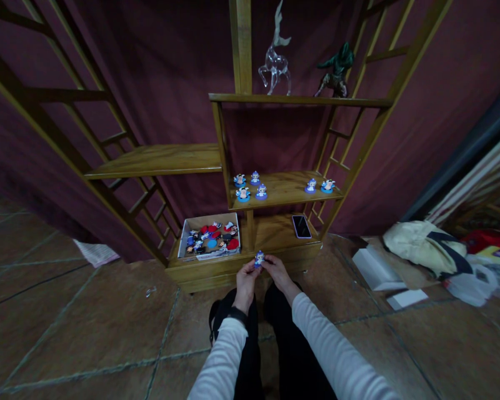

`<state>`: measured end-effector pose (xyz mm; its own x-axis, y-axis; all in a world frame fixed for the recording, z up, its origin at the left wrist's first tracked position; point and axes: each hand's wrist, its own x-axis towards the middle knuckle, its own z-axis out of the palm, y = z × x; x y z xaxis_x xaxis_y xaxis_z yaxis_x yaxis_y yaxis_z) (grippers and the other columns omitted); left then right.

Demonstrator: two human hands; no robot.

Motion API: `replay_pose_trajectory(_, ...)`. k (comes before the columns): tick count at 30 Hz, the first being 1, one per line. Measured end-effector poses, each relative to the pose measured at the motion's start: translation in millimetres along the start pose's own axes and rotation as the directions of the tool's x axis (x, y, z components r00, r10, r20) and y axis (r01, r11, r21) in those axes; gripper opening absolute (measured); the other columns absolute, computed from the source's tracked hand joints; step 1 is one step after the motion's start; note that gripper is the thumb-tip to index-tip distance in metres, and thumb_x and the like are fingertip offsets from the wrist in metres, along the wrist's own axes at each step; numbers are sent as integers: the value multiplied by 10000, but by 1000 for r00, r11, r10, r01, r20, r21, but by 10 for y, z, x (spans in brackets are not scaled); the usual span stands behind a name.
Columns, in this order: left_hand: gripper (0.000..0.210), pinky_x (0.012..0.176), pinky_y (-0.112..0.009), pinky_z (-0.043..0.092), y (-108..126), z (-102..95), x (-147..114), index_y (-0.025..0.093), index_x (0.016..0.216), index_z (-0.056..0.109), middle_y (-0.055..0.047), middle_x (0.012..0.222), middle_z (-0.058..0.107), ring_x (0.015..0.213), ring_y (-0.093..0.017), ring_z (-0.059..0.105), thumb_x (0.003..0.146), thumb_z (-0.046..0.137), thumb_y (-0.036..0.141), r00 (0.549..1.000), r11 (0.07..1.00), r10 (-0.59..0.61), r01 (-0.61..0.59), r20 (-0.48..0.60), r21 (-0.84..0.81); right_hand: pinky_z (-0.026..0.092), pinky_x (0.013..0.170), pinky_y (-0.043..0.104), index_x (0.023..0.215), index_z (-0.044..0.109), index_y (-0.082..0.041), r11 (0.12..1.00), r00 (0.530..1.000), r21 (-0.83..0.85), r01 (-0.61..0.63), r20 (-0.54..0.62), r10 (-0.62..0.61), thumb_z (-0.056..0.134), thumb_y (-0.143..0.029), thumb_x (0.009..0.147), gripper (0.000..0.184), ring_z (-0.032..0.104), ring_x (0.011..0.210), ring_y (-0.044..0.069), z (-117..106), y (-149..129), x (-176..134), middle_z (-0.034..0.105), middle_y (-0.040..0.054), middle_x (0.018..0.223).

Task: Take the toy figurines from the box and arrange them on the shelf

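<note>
**Left hand [245,283] and right hand [277,273] meet on a small purple-based figurine [259,258]**

The left hand is narrowed to a grip, its fingers and thumb drawn in around the left and lower side of the figurine. The right hand comes in from the other side, its fingertips bunched close together against the piece's right edge. The figurine sits upright between them, its white-and-purple body showing above the fingers. A dark wristband [237,315] circles the left wrist.

Just ahead and to the left of the left hand, an open box [202,219] holds a jumble of red, black, white and blue figures [212,243]. Ahead and to the right of the right hand, a phone [301,226] lies flat on the same low wooden level.

Farther ahead of both hands, and higher, is a wooden shelf [285,186]. On its left part, nearly straight ahead of the hands, four small figurines [261,191] stand in two short rows, a blue-based and a purple-based one in each. On its right part, off beyond the right hand, a purple-based figurine [310,186] stands beside a blue-based figurine [328,186]. Above these, well apart from the hands, are a clear deer ornament [277,66] and a dark green figure [337,69].
</note>
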<state>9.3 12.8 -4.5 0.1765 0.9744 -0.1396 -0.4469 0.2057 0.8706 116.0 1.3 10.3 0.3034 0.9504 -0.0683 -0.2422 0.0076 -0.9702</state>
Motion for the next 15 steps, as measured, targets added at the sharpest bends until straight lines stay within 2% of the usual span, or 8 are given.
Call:
replay_pose_trajectory(6,426,874,-360,431,23,13,-34,143,928,673,-63,841,702,793,-164,630,520,782,198,998,999,20,-21,-55,-24,430,750,302,775,677,-193,999,1000,-37,18,22,-17,684,-358,597,243,578,761,175,3,5,-3,675,17,786)
replay_pose_trajectory(15,382,874,-358,426,48,14,-54,134,888,680,-86,900,698,845,-181,627,524,775,201,1000,999,-16,16,-1,-30,416,721,282,730,662,-184,998,999,-60,33,30,-32,681,-345,593,212,559,710,153,-51,56,33,652,-3,726)
